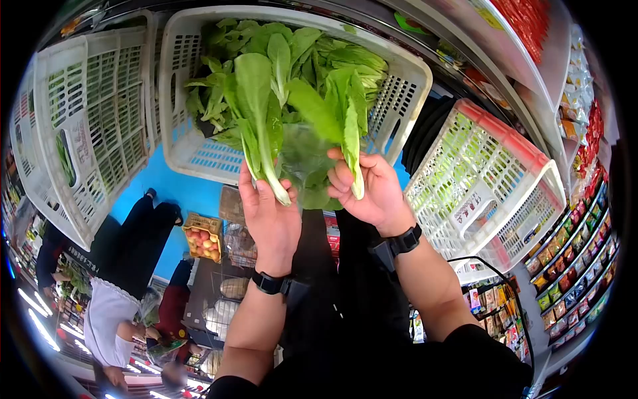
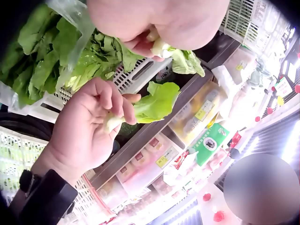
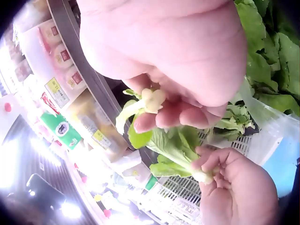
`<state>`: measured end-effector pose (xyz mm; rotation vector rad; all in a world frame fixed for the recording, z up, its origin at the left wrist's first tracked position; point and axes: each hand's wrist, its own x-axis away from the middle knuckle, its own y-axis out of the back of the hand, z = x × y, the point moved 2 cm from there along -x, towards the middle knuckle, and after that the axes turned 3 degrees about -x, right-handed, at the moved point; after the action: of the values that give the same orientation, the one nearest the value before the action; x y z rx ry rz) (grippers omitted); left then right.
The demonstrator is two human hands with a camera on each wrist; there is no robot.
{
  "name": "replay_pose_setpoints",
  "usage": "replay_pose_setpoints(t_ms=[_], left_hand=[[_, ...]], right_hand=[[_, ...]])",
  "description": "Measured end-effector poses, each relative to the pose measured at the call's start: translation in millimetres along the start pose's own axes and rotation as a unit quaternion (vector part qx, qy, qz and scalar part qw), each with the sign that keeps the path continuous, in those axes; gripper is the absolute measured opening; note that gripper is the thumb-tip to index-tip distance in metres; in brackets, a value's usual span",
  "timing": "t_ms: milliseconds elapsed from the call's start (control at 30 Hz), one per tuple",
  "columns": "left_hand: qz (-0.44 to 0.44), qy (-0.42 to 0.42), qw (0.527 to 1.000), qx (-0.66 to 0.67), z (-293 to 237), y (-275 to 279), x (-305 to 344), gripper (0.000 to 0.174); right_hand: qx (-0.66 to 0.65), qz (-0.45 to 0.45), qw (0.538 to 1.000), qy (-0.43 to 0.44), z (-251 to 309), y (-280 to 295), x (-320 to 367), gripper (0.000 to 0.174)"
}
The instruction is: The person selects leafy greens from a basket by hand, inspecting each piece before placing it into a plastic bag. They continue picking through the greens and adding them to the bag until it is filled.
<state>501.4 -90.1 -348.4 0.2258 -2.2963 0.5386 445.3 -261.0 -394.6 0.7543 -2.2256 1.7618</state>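
Note:
My left hand [image 1: 274, 223] grips a bok choy [image 1: 262, 133] by its pale stem, with the leaves pointing up and away. Beside it my right hand [image 1: 372, 193] pinches a smaller leafy green stalk [image 1: 352, 130] near its white base. In the right wrist view the cut end of this leafy stalk [image 3: 152, 101] shows between my fingers, and my left hand [image 3: 241, 185] grips the bok choy below. A clear plastic bag [image 1: 304, 156] with greens in it hangs between the two hands. Ahead, loose greens [image 1: 279, 43] fill part of a white crate [image 1: 174, 143].
White slatted crates stand to the left [image 1: 100, 106] and right [image 1: 458, 173]. Snack packets [image 1: 565, 259] line a shelf at right. Lower left, a yellow crate of fruit [image 1: 203, 238] sits near another person [image 1: 116, 319]. Packaged goods [image 2: 201, 110] fill a shelf in the left wrist view.

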Motion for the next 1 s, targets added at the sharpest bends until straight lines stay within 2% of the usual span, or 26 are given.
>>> replay_pose_setpoints(t_ms=[33, 100, 133, 167, 200, 233, 300, 367, 400, 433, 467, 500, 600, 667, 700, 767, 800, 867, 900, 933, 967, 1000], left_hand=[[0.002, 0.001, 1.0, -0.001, 1.3, -0.4, 1.0, 0.047], [0.033, -0.002, 0.999, -0.004, 6.1, 0.4, 2.5, 0.048], [0.035, -0.002, 0.999, -0.006, 12.0, -1.7, 3.0, 0.048], [0.036, -0.014, 0.997, -0.061, 20.6, -5.7, 3.6, 0.049], [0.038, -0.026, 0.992, -0.115, 27.4, -6.9, 3.1, 0.05], [0.073, -0.039, 0.977, -0.198, 32.1, -4.8, 3.7, 0.053], [0.103, -0.009, 0.98, -0.168, 40.5, -2.9, 10.6, 0.05], [0.107, 0.01, 0.976, -0.188, 39.0, -1.7, 13.6, 0.051], [0.105, 0.028, 0.972, -0.21, 37.2, 0.1, 14.9, 0.053], [0.105, 0.03, 0.972, -0.208, 35.0, 1.4, 16.1, 0.053], [0.106, 0.04, 0.984, -0.137, 32.4, 2.5, 16.5, 0.053], [0.107, 0.05, 0.991, -0.065, 29.8, 4.2, 15.8, 0.054], [0.115, 0.027, 0.99, -0.077, 30.2, 14.3, 7.2, 0.059], [0.115, 0.0, 0.989, -0.094, 27.4, 23.6, -3.0, 0.06], [0.114, 0.0, 0.989, -0.093, 22.7, 21.3, -5.7, 0.06], [0.115, -0.007, 0.989, -0.093, 13.0, 15.0, -8.2, 0.056], [0.092, -0.002, 0.991, -0.093, 10.4, 12.0, -10.4, 0.054], [0.078, 0.024, 0.994, -0.071, 2.1, 23.0, -15.6, 0.056], [0.066, 0.05, 0.995, -0.052, 0.2, 27.0, -17.6, 0.058], [0.018, 0.053, 0.998, -0.034, -4.8, 19.5, -17.9, 0.057], [0.016, 0.052, 0.998, -0.033, -8.1, 18.6, -17.9, 0.057], [0.012, 0.044, 0.998, -0.044, -11.1, 19.8, -17.5, 0.056]], right_hand=[[0.0, 0.001, 1.0, 0.002, -2.1, -4.0, 0.5, 0.044], [0.136, -0.196, 0.966, 0.098, -5.9, -7.2, 1.2, 0.042], [0.199, -0.217, 0.946, 0.139, -10.6, -11.5, -4.2, 0.038], [0.295, -0.228, 0.919, 0.128, -17.0, -21.3, -6.1, 0.033], [0.429, -0.232, 0.863, 0.131, -24.0, -28.5, -7.4, 0.033], [0.555, -0.233, 0.788, 0.131, -29.4, -32.9, -6.6, 0.033], [0.769, -0.151, 0.59, 0.192, -32.1, -39.1, -5.4, 0.042], [0.803, -0.17, 0.55, 0.156, -41.7, -54.7, -4.5, 0.047], [0.803, -0.172, 0.549, 0.155, -42.7, -55.7, -5.5, 0.047], [0.834, -0.163, 0.509, 0.135, -43.9, -56.3, -7.1, 0.05], [0.863, -0.153, 0.468, 0.116, -44.3, -56.6, -8.4, 0.053], [0.863, -0.154, 0.467, 0.115, -43.5, -54.3, -9.3, 0.053], [0.883, -0.105, 0.447, 0.1, -38.0, -47.6, -16.9, 0.056], [0.786, -0.023, 0.618, -0.007, -31.4, -43.6, -23.7, 0.057], [0.786, -0.023, 0.618, -0.008, -31.0, -45.9, -25.8, 0.057], [0.83, -0.025, 0.557, -0.027, -29.5, -55.8, -29.6, 0.058], [0.831, -0.025, 0.555, -0.03, -24.5, -62.7, -33.6, 0.058], [0.791, 0.02, 0.597, -0.133, -5.9, -70.2, -48.9, 0.048], [0.802, -0.019, 0.569, -0.182, 14.0, -60.3, -59.8, 0.041], [0.734, -0.156, 0.627, -0.21, 34.7, -39.0, -72.9, 0.042], [0.708, -0.231, 0.65, -0.155, 62.5, -8.8, -86.5, 0.041], [0.781, -0.307, 0.538, -0.078, 89.5, 9.7, -104.4, 0.035]])
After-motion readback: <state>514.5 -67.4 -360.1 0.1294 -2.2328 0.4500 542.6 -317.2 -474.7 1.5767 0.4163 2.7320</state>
